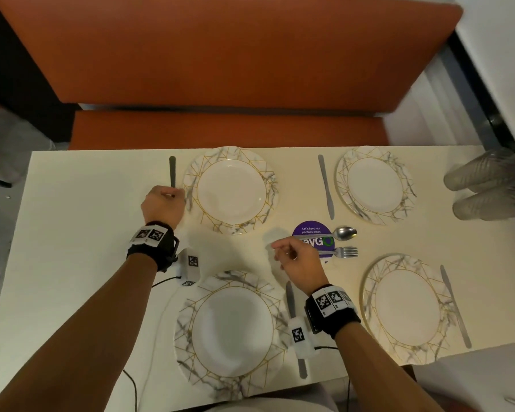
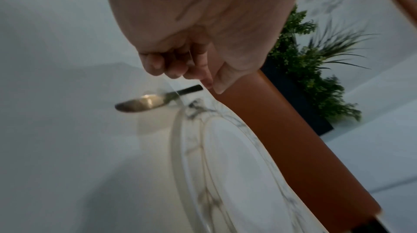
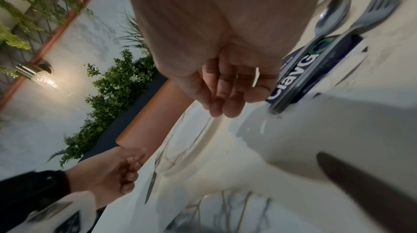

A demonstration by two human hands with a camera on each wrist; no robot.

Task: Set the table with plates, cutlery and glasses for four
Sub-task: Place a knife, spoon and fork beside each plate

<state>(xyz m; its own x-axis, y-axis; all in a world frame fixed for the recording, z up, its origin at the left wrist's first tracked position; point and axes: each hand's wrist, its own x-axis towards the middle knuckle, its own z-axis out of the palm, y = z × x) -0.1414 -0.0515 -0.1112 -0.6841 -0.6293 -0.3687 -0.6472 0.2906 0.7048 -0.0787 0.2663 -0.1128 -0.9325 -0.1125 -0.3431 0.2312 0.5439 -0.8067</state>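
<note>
Four marble-rimmed plates lie on the cream table (image 1: pixel 87 203): far left (image 1: pixel 197 179), far right (image 1: pixel 344 173), near left (image 1: pixel 188 319), near right (image 1: pixel 369 292). A knife lies beside each. My left hand (image 1: pixel 173 194) hovers with curled fingers (image 2: pixel 158 65) just over the far-left knife (image 2: pixel 144 103), which lies flat left of its plate, a gap showing between them. My right hand (image 1: pixel 278 248) hangs loosely curled and holds nothing, just left of a spoon (image 1: pixel 344 233) and a fork (image 1: pixel 347 252). These lie across a purple sticker (image 1: pixel 311 230).
Clear plastic cups (image 1: pixel 485 185) lie stacked on their sides at the table's right edge. An orange bench (image 1: pixel 220 55) runs along the far side. Cables trail from my wrist bands over the near table edge.
</note>
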